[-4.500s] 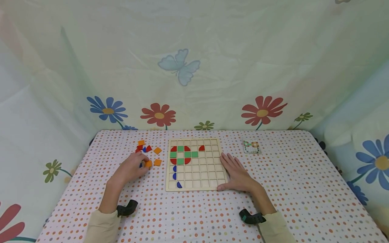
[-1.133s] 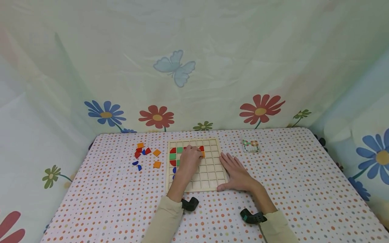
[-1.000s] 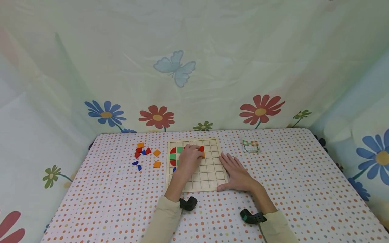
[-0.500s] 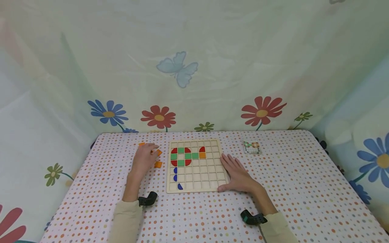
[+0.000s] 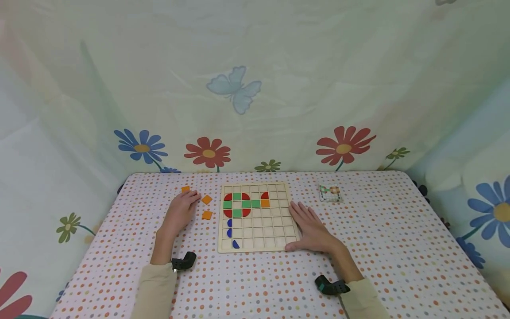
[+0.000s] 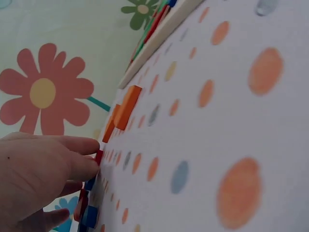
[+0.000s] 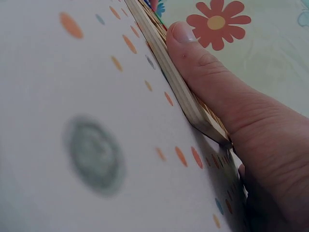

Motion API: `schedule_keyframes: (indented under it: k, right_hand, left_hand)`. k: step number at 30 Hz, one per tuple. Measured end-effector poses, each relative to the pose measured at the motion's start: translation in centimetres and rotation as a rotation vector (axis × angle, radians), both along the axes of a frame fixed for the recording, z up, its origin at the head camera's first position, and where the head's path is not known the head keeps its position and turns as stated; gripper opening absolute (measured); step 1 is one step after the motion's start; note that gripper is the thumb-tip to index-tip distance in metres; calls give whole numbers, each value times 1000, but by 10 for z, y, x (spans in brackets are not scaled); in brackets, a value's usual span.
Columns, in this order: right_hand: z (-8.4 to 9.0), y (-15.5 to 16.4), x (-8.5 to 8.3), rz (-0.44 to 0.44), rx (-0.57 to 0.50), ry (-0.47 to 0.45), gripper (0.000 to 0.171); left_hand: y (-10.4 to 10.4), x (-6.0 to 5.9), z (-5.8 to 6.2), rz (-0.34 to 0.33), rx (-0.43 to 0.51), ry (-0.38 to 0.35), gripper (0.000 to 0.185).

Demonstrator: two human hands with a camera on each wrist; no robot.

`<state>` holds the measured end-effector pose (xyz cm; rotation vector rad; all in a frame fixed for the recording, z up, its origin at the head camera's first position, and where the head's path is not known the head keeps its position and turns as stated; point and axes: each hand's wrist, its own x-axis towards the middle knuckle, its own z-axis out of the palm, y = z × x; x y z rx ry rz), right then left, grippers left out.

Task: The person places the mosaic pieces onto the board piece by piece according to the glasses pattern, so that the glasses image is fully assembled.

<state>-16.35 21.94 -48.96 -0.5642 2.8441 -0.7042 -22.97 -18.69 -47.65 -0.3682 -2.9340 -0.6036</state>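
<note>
My left hand [image 5: 181,212] is over the loose tiles on the left of the table. In the left wrist view, its thumb and forefinger pinch a red tile [image 6: 99,156], largely covered by the fingertips; blue tiles [image 6: 90,215] lie under the other fingers. Three orange square tiles lie near that hand, one of them [image 5: 206,215] closest to the board. The wooden grid board [image 5: 259,231] holds red quarter-circle, green square, blue and orange tiles [image 5: 265,203]. My right hand [image 5: 312,228] rests spread along the board's right edge, its thumb [image 7: 193,53] at the near corner.
A small pattern card [image 5: 330,193] lies right of the board near the back. A dotted cloth [image 5: 255,288] covers the table, and a flowered curtain [image 5: 295,88] hangs behind it.
An orange square tile was set on the board below the single red tile. My left hand then moved back left to the loose tiles and took a red one. My right hand stayed put.
</note>
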Motion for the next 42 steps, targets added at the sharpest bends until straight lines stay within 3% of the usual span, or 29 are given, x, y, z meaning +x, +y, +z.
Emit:
schedule_keyframes:
  k: [9,18,27,31,36,42]
  right_hand:
    - [1,-2,-3,16,11,14,129]
    - [-1,-2,-3,16,9,9,130]
    - [-2,-1,-2,10,15,9,130]
    - [-1,-1,-3,9,18,7,130]
    - [2,-1,-3,7,11,2,131]
    - [0,-1,-1,10,3,4,129]
  left_hand:
    - [2,6,3,36,-50,64,22]
    - [-1,7,10,73,52,-75,21]
    - [-2,7,16,90,72,-137,15]
    - [-4,6,22,105,192,-108,14]
    - [-1,8,37,92,386,-31,21]
    - [9,10,41,94,437,-59,29]
